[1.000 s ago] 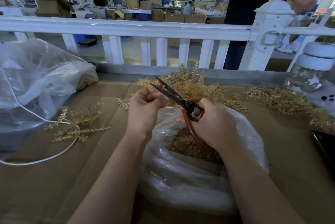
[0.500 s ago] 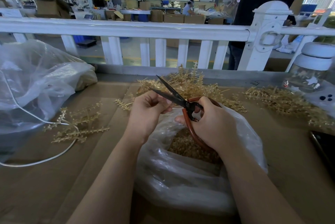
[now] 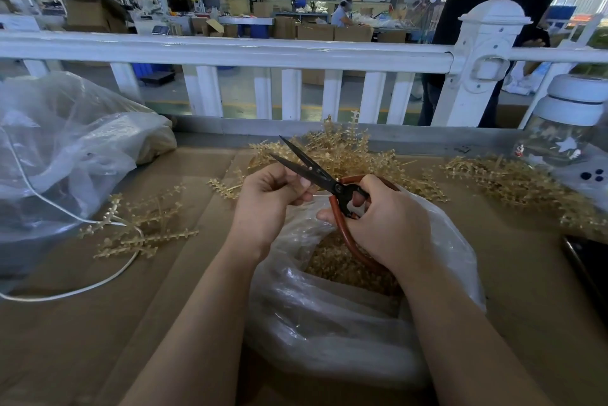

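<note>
Right hand [image 3: 388, 224] grip curled round red-brown loop handles of black-bladed scissors [image 3: 316, 169], blades spread, above open clear plastic bag [image 3: 329, 323] of tan cut pieces on cardboard-covered worktop [image 3: 98, 333]. Left hand [image 3: 269, 201] grip curled at lower blade; cannot tell what it pinches.

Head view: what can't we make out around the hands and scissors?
All in the head view:
- Whether the left hand holds anything at the blades: its curled fingers hide it.
- Handle loops of the scissors: mostly covered by the right hand.
- Contents of the clear bag: small tan bits, blurred by plastic, partly behind the right forearm.
- Dark flat object: cut off by the right frame edge.
</note>
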`<state>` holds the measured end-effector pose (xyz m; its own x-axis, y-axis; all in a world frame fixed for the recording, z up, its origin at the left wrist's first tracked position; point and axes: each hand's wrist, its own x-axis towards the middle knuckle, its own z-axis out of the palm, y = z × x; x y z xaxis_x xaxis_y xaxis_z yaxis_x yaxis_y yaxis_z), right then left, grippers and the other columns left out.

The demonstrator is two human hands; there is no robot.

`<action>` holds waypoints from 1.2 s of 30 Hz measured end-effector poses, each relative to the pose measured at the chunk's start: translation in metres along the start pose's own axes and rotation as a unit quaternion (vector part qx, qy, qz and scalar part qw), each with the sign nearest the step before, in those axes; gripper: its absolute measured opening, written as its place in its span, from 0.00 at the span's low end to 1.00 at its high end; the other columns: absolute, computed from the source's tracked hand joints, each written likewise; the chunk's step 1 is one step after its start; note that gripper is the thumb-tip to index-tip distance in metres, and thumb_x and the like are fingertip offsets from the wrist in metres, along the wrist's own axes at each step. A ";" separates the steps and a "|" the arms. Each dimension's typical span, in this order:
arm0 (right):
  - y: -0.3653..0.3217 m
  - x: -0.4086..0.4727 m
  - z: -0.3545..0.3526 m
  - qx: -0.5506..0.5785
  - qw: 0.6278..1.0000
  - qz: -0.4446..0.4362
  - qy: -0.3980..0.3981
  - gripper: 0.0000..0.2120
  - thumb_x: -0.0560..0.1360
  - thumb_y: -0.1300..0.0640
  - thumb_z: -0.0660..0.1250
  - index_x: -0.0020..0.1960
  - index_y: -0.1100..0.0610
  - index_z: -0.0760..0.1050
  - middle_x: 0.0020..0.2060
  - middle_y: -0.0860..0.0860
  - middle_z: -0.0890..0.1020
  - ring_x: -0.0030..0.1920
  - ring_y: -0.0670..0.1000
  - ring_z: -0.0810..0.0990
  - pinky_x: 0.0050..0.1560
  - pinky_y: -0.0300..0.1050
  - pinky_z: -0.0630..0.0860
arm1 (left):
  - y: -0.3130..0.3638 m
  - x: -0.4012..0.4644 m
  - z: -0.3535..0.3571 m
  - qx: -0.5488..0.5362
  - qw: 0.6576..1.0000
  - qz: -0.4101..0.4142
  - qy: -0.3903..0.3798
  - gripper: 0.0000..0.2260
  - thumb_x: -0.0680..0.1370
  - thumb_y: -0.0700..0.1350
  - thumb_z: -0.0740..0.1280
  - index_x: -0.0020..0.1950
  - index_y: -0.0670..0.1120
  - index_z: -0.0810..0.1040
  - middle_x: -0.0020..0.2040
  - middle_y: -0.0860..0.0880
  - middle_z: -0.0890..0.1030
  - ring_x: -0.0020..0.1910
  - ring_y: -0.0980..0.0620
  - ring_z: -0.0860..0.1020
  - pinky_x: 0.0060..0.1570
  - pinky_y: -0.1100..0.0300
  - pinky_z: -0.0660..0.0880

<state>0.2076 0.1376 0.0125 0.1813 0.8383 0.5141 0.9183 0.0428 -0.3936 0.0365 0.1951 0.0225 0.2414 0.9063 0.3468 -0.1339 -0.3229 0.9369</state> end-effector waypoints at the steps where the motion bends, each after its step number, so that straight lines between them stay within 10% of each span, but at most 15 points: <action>1: 0.000 0.000 0.000 0.002 1.000 -0.001 0.001 0.26 0.64 0.22 0.64 0.46 0.44 0.72 0.32 0.38 0.75 0.34 0.36 0.72 0.31 0.34 0.68 | 0.000 0.000 0.000 -0.002 1.000 -0.003 0.000 0.08 0.78 0.30 0.65 0.44 0.41 0.81 0.37 0.47 0.83 0.37 0.52 0.79 0.41 0.62 0.77; 9: -0.001 0.000 0.001 0.028 1.000 0.004 0.003 0.25 0.62 0.21 0.62 0.43 0.41 0.69 0.30 0.36 0.72 0.33 0.35 0.71 0.30 0.34 0.62 | -0.002 0.003 0.000 -0.043 0.999 -0.025 0.012 0.04 0.77 0.31 0.65 0.48 0.29 0.77 0.36 0.46 0.80 0.35 0.54 0.77 0.39 0.63 0.75; 13: -0.002 -0.001 0.002 0.055 0.998 0.014 0.002 0.29 0.62 0.19 0.60 0.42 0.44 0.74 0.30 0.38 0.76 0.31 0.39 0.75 0.28 0.32 0.65 | -0.001 0.003 0.003 -0.102 0.992 -0.072 0.027 0.11 0.77 0.33 0.67 0.36 0.44 0.78 0.34 0.48 0.79 0.33 0.53 0.74 0.38 0.63 0.74; 23: -0.010 0.007 0.000 0.395 0.906 0.144 -0.053 0.07 0.73 0.51 0.76 0.38 0.51 0.82 0.26 0.46 0.82 0.26 0.40 0.78 0.30 0.31 0.73 | -0.003 -0.005 0.018 -0.061 0.995 -0.078 -0.020 0.05 0.74 0.33 0.71 0.41 0.42 0.81 0.34 0.56 0.83 0.33 0.66 0.78 0.33 0.75 0.71; 36: -0.007 0.008 0.005 0.351 0.924 0.144 -0.049 0.06 0.75 0.55 0.74 0.40 0.52 0.81 0.32 0.44 0.84 0.33 0.44 0.83 0.36 0.34 0.79 | 0.000 -0.003 0.011 -0.061 0.991 -0.118 0.001 0.07 0.63 0.53 0.76 0.32 0.51 0.83 0.34 0.53 0.81 0.33 0.59 0.75 0.38 0.65 0.70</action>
<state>0.2011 0.1468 0.0153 0.3181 0.9139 0.2523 0.3750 0.1231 -0.9188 0.0461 0.1901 0.0218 0.2770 0.9535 0.1188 -0.1885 -0.0673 0.9798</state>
